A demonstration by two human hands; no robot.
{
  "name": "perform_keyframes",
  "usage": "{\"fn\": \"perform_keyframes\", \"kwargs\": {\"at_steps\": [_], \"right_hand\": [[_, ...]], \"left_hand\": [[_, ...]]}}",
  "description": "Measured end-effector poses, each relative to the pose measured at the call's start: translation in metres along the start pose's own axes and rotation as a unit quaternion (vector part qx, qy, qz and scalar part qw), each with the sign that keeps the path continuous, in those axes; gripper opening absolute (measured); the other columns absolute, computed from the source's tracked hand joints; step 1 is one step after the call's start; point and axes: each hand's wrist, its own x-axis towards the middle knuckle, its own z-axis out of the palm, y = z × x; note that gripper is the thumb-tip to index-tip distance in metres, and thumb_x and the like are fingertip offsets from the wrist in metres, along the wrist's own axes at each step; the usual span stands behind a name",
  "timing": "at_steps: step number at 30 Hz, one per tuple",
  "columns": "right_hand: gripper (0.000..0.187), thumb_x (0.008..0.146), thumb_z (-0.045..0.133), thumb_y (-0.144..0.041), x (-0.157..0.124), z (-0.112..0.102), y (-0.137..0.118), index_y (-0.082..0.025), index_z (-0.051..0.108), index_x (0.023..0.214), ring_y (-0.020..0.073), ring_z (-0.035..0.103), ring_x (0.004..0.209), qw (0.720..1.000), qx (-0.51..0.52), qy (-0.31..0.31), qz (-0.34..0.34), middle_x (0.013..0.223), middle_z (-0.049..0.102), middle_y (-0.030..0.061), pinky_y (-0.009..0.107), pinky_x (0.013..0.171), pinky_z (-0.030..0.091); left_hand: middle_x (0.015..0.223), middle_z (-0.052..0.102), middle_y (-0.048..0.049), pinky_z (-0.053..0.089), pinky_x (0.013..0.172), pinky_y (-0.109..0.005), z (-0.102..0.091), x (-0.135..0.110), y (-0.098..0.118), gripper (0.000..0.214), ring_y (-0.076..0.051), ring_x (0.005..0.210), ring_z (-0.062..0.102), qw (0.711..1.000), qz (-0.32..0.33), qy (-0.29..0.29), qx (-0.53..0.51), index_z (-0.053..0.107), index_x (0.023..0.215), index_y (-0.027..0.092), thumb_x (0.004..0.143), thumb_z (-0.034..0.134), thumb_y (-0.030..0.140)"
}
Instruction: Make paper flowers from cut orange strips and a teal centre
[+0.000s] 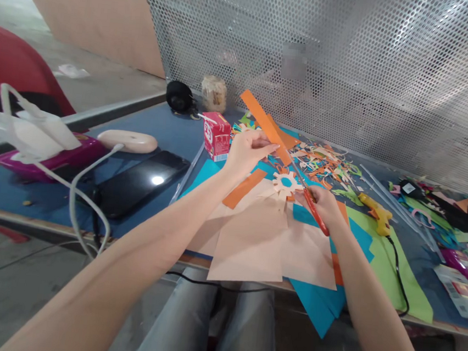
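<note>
The left hand [248, 148] pinches the orange strip [266, 125] over the far part of the table [139, 125]; the right hand [325, 205] curls its fingers round the scissors [313, 205]. A slip could nip the left fingers, near the blades [299, 174].

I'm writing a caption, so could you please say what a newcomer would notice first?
Probably the orange strip in the left hand, with red-handled scissors in the right hand at its lower end. Behind them, colourful scraps lie heaped before the perforated metal panel.

Black phone [140, 184], red carton [217, 134]
</note>
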Motion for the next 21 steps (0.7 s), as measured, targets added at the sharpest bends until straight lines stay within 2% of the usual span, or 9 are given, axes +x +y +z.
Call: {"fn": "perform_keyframes", "kwargs": {"at_steps": [5, 15, 21], "right_hand": [[0.047, 0.065, 0.047, -0.066, 0.0002, -0.0004, -0.0002, -0.019, 0.046, 0.058, 0.0108, 0.038, 0.052, 1.000, -0.001, -0.004, 0.003, 0.054, 0.042, -0.0022, 0.024, 0.050, 0.029], [0.046, 0.066, 0.048, -0.064, -0.0002, -0.0010, -0.0003, -0.018, 0.048, 0.061, 0.0121, 0.042, 0.055, 1.000, 0.005, -0.011, -0.004, 0.057, 0.047, -0.0004, 0.025, 0.052, 0.030], [0.046, 0.065, 0.047, -0.064, -0.0002, -0.0009, -0.0015, -0.019, 0.045, 0.059, 0.0107, 0.038, 0.053, 1.000, -0.003, -0.006, -0.006, 0.055, 0.042, -0.0016, 0.024, 0.051, 0.029]], "left_hand": [[0.073, 0.069, -0.0078, 0.049, 0.061, -0.025, -0.0002, -0.0005, -0.0001, 0.016, -0.016, 0.068, 0.066, 1.000, -0.001, 0.002, 0.005, 0.064, 0.082, 0.009, 0.068, 0.066, 0.017], [0.067, 0.069, -0.0057, 0.046, 0.051, -0.020, -0.0012, 0.0015, -0.0011, 0.013, -0.014, 0.064, 0.065, 1.000, 0.001, 0.003, -0.003, 0.063, 0.075, 0.011, 0.066, 0.067, 0.019], [0.067, 0.068, -0.0053, 0.045, 0.051, -0.021, -0.0004, 0.0011, -0.0016, 0.013, -0.014, 0.062, 0.064, 1.000, 0.000, 0.004, -0.012, 0.062, 0.076, 0.012, 0.066, 0.067, 0.017]]}}
